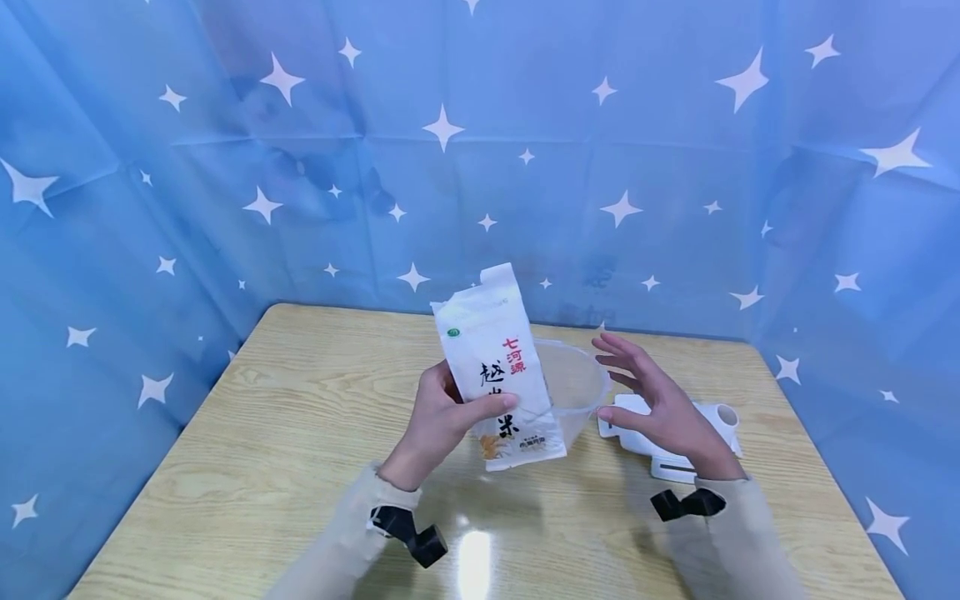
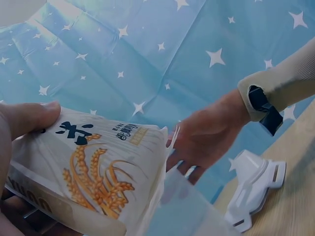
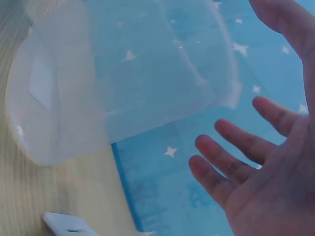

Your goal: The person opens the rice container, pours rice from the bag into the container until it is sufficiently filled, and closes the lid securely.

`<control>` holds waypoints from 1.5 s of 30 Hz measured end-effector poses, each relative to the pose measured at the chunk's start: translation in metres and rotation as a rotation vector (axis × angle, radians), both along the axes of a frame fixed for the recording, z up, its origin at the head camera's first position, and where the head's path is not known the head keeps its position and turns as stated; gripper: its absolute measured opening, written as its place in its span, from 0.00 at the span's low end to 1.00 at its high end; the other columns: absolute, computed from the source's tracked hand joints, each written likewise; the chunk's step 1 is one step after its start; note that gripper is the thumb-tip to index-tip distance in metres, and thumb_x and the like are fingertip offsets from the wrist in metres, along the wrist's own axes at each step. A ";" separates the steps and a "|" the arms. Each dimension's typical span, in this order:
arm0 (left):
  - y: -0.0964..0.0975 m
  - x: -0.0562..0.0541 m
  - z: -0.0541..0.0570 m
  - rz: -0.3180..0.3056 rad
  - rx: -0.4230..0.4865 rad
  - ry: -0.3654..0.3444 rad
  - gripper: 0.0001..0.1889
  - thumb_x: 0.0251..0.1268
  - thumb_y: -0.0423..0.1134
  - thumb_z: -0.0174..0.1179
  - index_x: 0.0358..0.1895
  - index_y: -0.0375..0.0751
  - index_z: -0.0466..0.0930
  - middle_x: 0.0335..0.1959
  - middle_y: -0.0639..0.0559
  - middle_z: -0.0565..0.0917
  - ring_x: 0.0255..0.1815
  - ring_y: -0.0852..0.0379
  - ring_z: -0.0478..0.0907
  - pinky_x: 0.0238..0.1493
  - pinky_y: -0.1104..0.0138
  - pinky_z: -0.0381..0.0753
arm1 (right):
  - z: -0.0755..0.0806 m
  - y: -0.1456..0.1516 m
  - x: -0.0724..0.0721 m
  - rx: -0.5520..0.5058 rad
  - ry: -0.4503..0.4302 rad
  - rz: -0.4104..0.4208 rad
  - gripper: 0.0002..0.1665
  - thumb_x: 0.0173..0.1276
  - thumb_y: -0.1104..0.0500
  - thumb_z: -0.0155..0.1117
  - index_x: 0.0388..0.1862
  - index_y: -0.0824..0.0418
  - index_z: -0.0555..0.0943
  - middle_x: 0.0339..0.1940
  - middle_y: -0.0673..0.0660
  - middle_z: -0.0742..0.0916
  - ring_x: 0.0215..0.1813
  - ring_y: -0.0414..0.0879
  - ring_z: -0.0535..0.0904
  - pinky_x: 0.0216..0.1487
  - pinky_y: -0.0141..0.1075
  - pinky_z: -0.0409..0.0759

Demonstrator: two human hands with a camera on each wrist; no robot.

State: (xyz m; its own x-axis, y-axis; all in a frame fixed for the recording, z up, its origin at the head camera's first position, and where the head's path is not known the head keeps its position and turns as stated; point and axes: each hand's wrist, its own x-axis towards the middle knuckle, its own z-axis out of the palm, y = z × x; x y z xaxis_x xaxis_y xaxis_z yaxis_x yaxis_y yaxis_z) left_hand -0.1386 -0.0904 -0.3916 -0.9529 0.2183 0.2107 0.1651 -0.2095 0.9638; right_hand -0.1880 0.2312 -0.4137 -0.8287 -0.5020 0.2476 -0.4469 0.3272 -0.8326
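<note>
A white bag of rice (image 1: 495, 367) with red and black characters is held tilted above the table by my left hand (image 1: 442, 417), thumb across its front. In the left wrist view, wheat ears are printed on the rice bag (image 2: 98, 172). Behind the bag stands a translucent plastic tub (image 1: 581, 387), partly hidden by it. My right hand (image 1: 656, 408) is spread beside the tub's right rim, holding nothing. The right wrist view shows the right hand's fingers (image 3: 246, 142) apart from the clear wall of the tub (image 3: 162, 59).
A white plastic piece with a round opening (image 1: 723, 417) lies on the wooden table (image 1: 300, 417), right of the tub and partly behind my right hand. A blue curtain (image 1: 480, 167) with white stars hangs behind the table and along its sides.
</note>
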 end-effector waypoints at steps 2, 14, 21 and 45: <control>0.004 0.000 0.001 -0.010 0.010 0.003 0.22 0.59 0.35 0.74 0.57 0.40 0.81 0.49 0.43 0.89 0.46 0.53 0.90 0.46 0.57 0.91 | 0.008 0.000 0.002 0.017 0.026 0.010 0.57 0.67 0.70 0.70 0.85 0.44 0.51 0.83 0.57 0.63 0.80 0.48 0.65 0.74 0.22 0.67; 0.032 0.000 -0.003 -0.050 0.052 -0.030 0.24 0.59 0.38 0.75 0.58 0.42 0.80 0.50 0.43 0.89 0.47 0.53 0.90 0.47 0.56 0.91 | 0.053 -0.004 0.018 0.175 0.102 0.039 0.57 0.65 0.65 0.73 0.84 0.42 0.53 0.81 0.49 0.67 0.77 0.48 0.67 0.72 0.20 0.68; 0.049 0.001 -0.005 -0.085 0.095 -0.083 0.24 0.60 0.38 0.74 0.60 0.44 0.80 0.52 0.44 0.89 0.49 0.53 0.89 0.49 0.59 0.91 | 0.078 -0.007 0.031 0.231 0.143 0.094 0.56 0.65 0.64 0.75 0.84 0.45 0.54 0.80 0.50 0.69 0.76 0.44 0.70 0.69 0.25 0.73; 0.102 0.004 -0.003 -0.103 0.167 -0.197 0.19 0.63 0.40 0.72 0.56 0.55 0.82 0.50 0.53 0.88 0.49 0.56 0.88 0.47 0.64 0.89 | 0.098 -0.005 0.049 0.348 0.087 0.016 0.53 0.67 0.57 0.74 0.82 0.37 0.55 0.59 0.46 0.83 0.53 0.37 0.84 0.42 0.36 0.90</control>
